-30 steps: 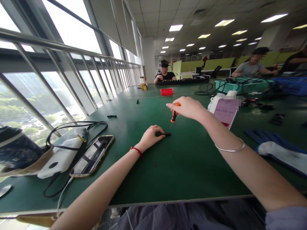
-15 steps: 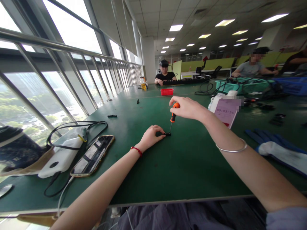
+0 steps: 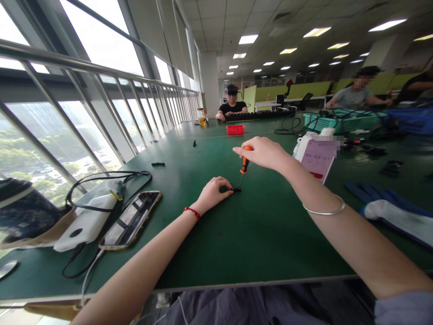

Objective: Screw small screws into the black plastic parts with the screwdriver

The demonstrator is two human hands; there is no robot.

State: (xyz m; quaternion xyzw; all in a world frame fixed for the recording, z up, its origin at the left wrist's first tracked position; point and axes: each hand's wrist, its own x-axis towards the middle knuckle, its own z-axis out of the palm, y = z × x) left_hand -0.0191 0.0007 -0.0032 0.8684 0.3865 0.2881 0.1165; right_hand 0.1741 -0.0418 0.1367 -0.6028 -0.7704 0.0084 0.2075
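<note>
My left hand point(image 3: 214, 193) rests on the green table point(image 3: 257, 230), its fingers pinched on a small black part point(image 3: 232, 189) that lies flat. My right hand point(image 3: 264, 152) grips the top of an orange-handled screwdriver point(image 3: 245, 165). The screwdriver stands nearly upright, and its thin shaft comes down onto the right end of the black part. A red cord sits on my left wrist and a silver bangle on my right forearm.
At the left lie a phone point(image 3: 130, 221), a white power bank point(image 3: 88, 222) with black cables and a dark bag point(image 3: 23, 212). A pink timer point(image 3: 319, 158) and blue-white gloves point(image 3: 394, 212) sit right. A red tray point(image 3: 235, 130) and two seated people are farther back.
My right hand's fingers have shifted round the screwdriver handle, as in turning it. My left hand and the black part have stayed put.
</note>
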